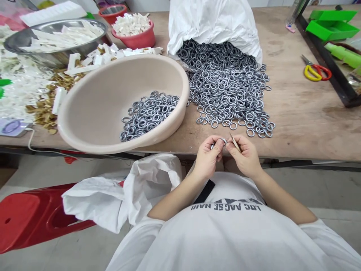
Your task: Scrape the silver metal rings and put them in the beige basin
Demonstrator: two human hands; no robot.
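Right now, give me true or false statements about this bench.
1. The left hand holds a metal ring. True.
2. The right hand is empty. False: it holds a thin pointed item.
3. Loose rings spill from a white sack. True.
4. The beige basin is brimful of rings. False: most of its inside is bare.
5. The scissors lie in the basin. False: they rest on the table.
6. A red bowl holds white pieces. True.

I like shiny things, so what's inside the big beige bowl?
A pile of grey rings sits inside the beige bowl, toward the right. Whatever's under them is covered and can't be seen.
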